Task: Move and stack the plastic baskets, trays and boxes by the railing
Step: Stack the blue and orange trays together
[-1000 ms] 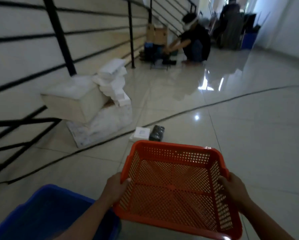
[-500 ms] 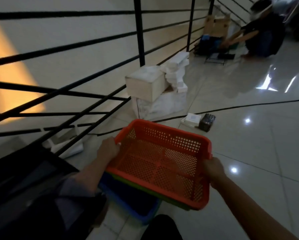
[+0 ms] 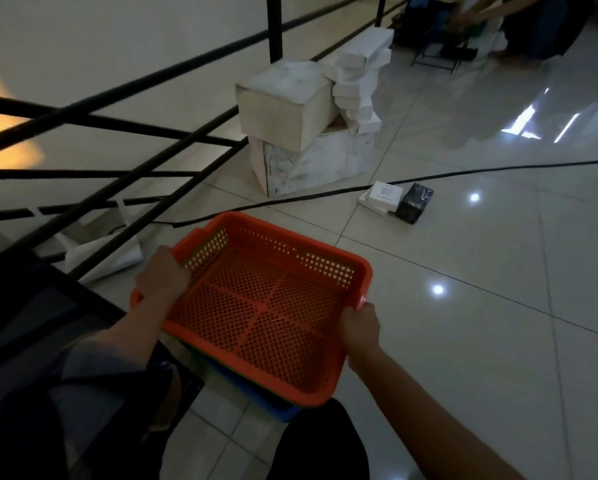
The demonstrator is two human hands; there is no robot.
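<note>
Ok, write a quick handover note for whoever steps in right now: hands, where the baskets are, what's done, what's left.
Left hand: grip on the left rim of the orange perforated plastic basket.
Right hand: grip on its right rim.
The orange basket sits over a blue plastic tub, with a green edge just showing between them, beside the black metal railing.
Done: basket brought onto the stack.
Left: seat it fully if it isn't, then let go. I cannot tell whether it is fully nested.
Nearby: white boxes stacked by the railing, black cable across the floor.
</note>
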